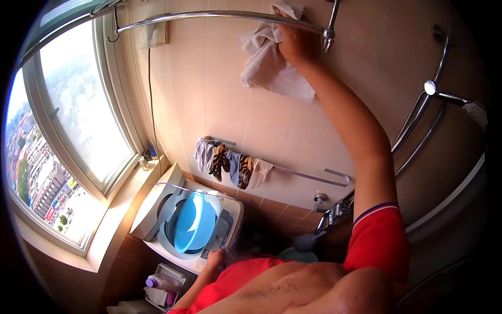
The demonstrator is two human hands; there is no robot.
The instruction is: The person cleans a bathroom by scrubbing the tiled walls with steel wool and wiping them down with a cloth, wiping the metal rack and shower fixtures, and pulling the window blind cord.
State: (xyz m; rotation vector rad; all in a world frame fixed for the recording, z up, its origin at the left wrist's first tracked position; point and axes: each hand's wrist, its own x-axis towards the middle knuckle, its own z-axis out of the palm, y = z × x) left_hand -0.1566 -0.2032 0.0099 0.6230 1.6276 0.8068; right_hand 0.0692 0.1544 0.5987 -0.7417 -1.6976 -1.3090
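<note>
The right hand [299, 46] pinches a soft, pale cloth [274, 70] by the shiny metal bar [209, 15], so it hangs down; I can't tell the left hand's [215, 258] grip

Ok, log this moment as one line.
right hand: raised, holding cloth by metal rail | left hand: at edge of washing machine | blue basin: tilted in machine's opening
</note>
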